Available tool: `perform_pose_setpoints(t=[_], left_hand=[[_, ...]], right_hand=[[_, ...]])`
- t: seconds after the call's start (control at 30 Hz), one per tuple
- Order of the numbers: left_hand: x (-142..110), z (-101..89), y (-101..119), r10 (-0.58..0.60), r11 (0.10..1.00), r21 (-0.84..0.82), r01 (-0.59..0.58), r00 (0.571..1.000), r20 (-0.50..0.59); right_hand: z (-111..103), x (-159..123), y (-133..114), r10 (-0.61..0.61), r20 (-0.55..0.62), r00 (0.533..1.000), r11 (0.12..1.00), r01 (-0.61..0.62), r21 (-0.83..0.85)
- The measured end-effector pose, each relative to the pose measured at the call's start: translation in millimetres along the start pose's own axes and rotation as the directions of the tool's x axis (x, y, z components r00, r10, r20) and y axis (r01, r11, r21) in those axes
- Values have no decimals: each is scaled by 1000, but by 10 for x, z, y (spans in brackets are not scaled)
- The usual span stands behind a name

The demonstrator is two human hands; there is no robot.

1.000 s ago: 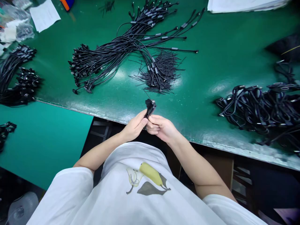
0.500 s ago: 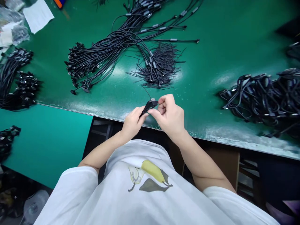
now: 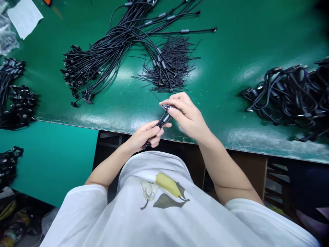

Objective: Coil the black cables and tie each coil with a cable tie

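A folded black cable (image 3: 163, 119) with a metal-rimmed connector is held between both hands over the table's near edge. My left hand (image 3: 147, 134) is wrapped round the folded part, and a black end sticks out below its fingers. My right hand (image 3: 186, 113) pinches the connector end between thumb and fingers. A thin black tie pokes out beyond the right fingertips. Just past the hands lies a pile of thin black ties (image 3: 176, 61), with a few cable ends resting on it.
A long bundle of black cables (image 3: 110, 44) lies on the green table (image 3: 226, 55). Coiled cables (image 3: 290, 92) are heaped at the right. More cable bundles (image 3: 22, 103) sit at the left, near white paper (image 3: 25, 18) and plastic bags. A lower green surface (image 3: 59, 154) adjoins the near left edge.
My left hand has moved down along the cable and closed round its folded part. My right hand now grips the connector end from above. The view has shifted slightly.
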State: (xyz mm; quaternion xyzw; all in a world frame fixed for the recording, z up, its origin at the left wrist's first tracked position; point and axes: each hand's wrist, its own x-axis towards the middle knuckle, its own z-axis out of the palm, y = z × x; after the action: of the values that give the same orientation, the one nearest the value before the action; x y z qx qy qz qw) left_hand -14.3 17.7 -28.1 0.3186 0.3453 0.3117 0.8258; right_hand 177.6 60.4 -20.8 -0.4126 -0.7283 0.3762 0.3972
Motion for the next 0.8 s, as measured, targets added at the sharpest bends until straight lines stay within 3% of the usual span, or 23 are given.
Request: perform_pose_setpoints(t=[0.1, 0.23, 0.33, 0.4, 0.47, 0.57, 0.7, 0.8], left_hand=[[40, 29, -40, 77, 997, -6, -79, 985, -151], [107, 44, -91, 154, 983, 140, -119, 951, -269], [138, 53, -119, 252, 934, 327, -145, 916, -313], [148, 50, -120, 277, 917, 367, -154, 909, -311], [142, 44, -106, 219, 945, 296, -140, 941, -256], [91, 64, -85, 74, 991, 118, -59, 989, -125], [3, 180, -139, -58, 995, -80, 55, 998, -31], [6, 232, -178, -80, 979, -195, 65, 995, -66]], right_hand=[[72, -28, 20, 75, -11, 997, 993, -74, 95], [207, -78, 17, 175, 5, 985, 956, -171, 237], [253, -72, -1, 229, -43, 972, 958, -218, 186], [239, -54, -6, 235, -82, 969, 967, -224, 123], [197, -42, -1, 244, -67, 967, 961, -233, 150], [130, -43, 14, 282, 92, 955, 895, -296, 333], [138, -30, 57, 294, 229, 928, 774, -372, 512], [226, 1, 146, 303, 220, 927, 780, -374, 502]])
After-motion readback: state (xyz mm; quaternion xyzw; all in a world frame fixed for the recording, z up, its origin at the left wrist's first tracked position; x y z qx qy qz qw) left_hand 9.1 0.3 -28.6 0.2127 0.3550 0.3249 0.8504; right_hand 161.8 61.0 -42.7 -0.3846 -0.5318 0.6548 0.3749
